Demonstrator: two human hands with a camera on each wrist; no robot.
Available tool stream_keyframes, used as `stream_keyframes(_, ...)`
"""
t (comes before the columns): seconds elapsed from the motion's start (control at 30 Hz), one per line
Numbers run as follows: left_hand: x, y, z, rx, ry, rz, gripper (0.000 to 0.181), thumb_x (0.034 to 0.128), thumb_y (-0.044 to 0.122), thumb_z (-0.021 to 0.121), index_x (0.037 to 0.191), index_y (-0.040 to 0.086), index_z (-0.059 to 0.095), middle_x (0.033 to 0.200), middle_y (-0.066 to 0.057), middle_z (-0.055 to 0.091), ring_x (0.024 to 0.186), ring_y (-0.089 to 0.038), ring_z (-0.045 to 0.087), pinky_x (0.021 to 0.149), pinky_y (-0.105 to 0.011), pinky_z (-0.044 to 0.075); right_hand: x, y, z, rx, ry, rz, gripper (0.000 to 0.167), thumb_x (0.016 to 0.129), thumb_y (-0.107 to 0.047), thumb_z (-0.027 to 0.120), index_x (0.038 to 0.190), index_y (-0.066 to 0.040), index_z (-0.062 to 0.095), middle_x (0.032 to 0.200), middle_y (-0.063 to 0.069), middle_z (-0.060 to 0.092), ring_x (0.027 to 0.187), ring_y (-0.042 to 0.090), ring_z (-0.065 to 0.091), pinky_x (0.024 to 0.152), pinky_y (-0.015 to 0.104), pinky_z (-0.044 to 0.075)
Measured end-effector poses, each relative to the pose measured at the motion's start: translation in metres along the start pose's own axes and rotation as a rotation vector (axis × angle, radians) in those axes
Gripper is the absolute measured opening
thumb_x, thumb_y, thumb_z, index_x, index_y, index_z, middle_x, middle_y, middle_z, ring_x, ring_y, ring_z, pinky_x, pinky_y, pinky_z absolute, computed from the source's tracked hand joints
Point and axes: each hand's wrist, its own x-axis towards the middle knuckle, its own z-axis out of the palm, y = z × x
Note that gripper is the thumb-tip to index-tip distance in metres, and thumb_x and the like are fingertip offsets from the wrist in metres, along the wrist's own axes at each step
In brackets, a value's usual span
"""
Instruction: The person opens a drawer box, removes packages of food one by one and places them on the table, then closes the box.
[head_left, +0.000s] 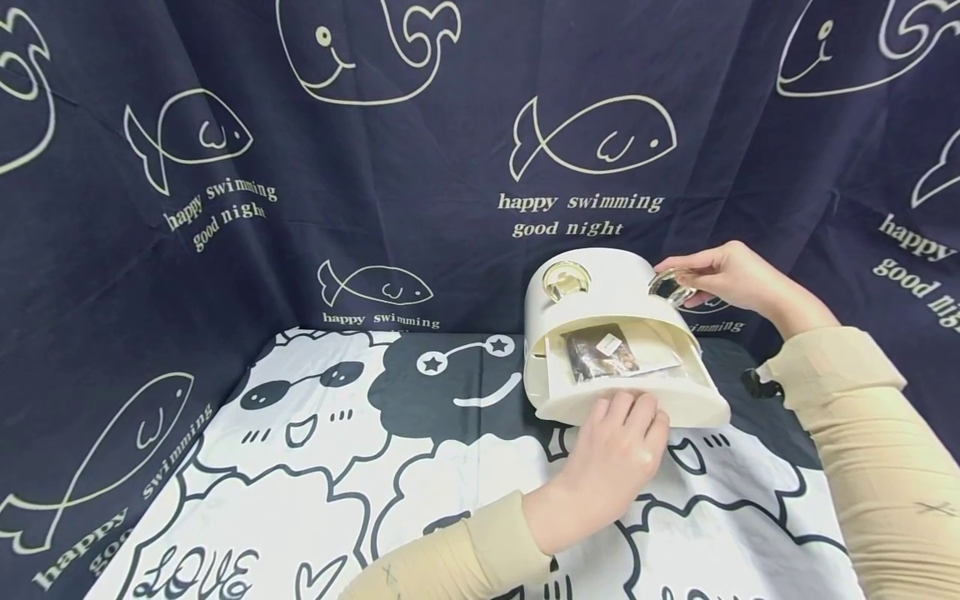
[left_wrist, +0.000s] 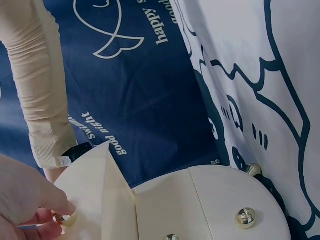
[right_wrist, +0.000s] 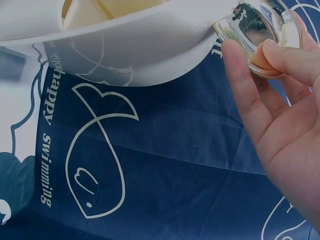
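Observation:
A white rounded drawer box (head_left: 592,300) stands on the cloth, with its upper drawer (head_left: 633,408) pulled out. Inside that drawer lies a clear-wrapped packet (head_left: 600,354) with a dark picture and a small white label. My left hand (head_left: 618,454) is at the drawer front; in the left wrist view its fingertips pinch the small gold knob (left_wrist: 67,218) there. My right hand (head_left: 723,271) holds the shiny gold disc (head_left: 672,286) at the box's upper right, thumb and fingers around its rim (right_wrist: 267,75). A matching gold disc (head_left: 566,282) stands at upper left.
Other gold knobs (left_wrist: 246,218) sit on the closed fronts beside the open drawer. Behind the box hangs a navy curtain (head_left: 420,192) with fish drawings. A black-and-white cartoon cloth (head_left: 300,517) covers the surface to the left and in front.

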Motion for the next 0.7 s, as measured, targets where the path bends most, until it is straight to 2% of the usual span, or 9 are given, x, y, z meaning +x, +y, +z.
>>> stream_keyframes(0.1, -0.001, 0.0, 0.001, -0.016, -0.003, 0.005, 0.022, 0.088, 0.014, 0.047, 0.096, 0.018, 0.067, 0.095, 0.005, 0.057, 0.084, -0.011, 0.05, 0.066, -0.019, 0.035, 0.0, 0.0, 0.0, 0.003, 0.0, 0.003, 0.029, 0.087, 0.006, 0.058, 0.115, 0.004, 0.064, 0.091, -0.021, 0.068, 0.068, 0.016, 0.069, 0.063, 0.033, 0.057)
stream_keyframes(0.23, -0.005, 0.001, 0.01, -0.032, -0.014, 0.011, 0.019, 0.0895, 0.019, 0.049, 0.097, 0.019, 0.066, 0.096, 0.005, 0.056, 0.088, -0.012, 0.051, 0.066, -0.02, 0.034, -0.001, 0.0, 0.0, 0.0, -0.003, 0.006, 0.029, 0.087, 0.007, 0.058, 0.115, 0.004, 0.064, 0.088, -0.025, 0.066, 0.069, 0.015, 0.069, 0.062, 0.031, 0.056)
stream_keyframes(0.37, -0.01, 0.002, 0.018, -0.053, -0.039, 0.017, 0.016, 0.0899, 0.026, 0.054, 0.1, 0.019, 0.064, 0.098, 0.004, 0.055, 0.091, -0.013, 0.051, 0.067, -0.021, 0.033, 0.0, -0.001, -0.001, 0.0, -0.005, 0.009, 0.029, 0.087, 0.006, 0.059, 0.115, 0.003, 0.064, 0.093, -0.016, 0.07, 0.069, 0.014, 0.069, 0.062, 0.032, 0.057)
stream_keyframes(0.47, -0.009, -0.001, 0.013, -0.069, -0.027, 0.028, 0.017, 0.0918, 0.025, 0.051, 0.101, 0.019, 0.064, 0.099, 0.004, 0.055, 0.091, -0.013, 0.051, 0.068, -0.021, 0.035, 0.0, 0.0, -0.001, 0.002, -0.004, 0.009, 0.029, 0.087, 0.005, 0.059, 0.115, 0.004, 0.065, 0.095, -0.01, 0.071, 0.069, 0.015, 0.069, 0.063, 0.033, 0.057)
stream_keyframes(0.63, -0.002, -0.015, -0.009, -0.09, 0.054, 0.061, 0.024, 0.0949, 0.018, 0.044, 0.101, 0.019, 0.067, 0.099, 0.004, 0.058, 0.088, -0.011, 0.053, 0.067, -0.019, 0.039, 0.0, -0.001, -0.001, 0.002, -0.009, 0.005, 0.029, 0.087, 0.006, 0.058, 0.115, 0.005, 0.064, 0.088, -0.023, 0.067, 0.069, 0.014, 0.069, 0.062, 0.033, 0.057)
stream_keyframes(0.7, 0.0, -0.021, -0.015, -0.11, 0.062, 0.07, 0.024, 0.0944, 0.016, 0.045, 0.103, 0.019, 0.067, 0.1, 0.004, 0.059, 0.089, -0.011, 0.053, 0.066, -0.019, 0.039, 0.001, -0.001, -0.001, 0.003, -0.013, 0.005, 0.029, 0.087, 0.006, 0.058, 0.115, 0.005, 0.064, 0.087, -0.026, 0.065, 0.069, 0.013, 0.069, 0.062, 0.033, 0.057)
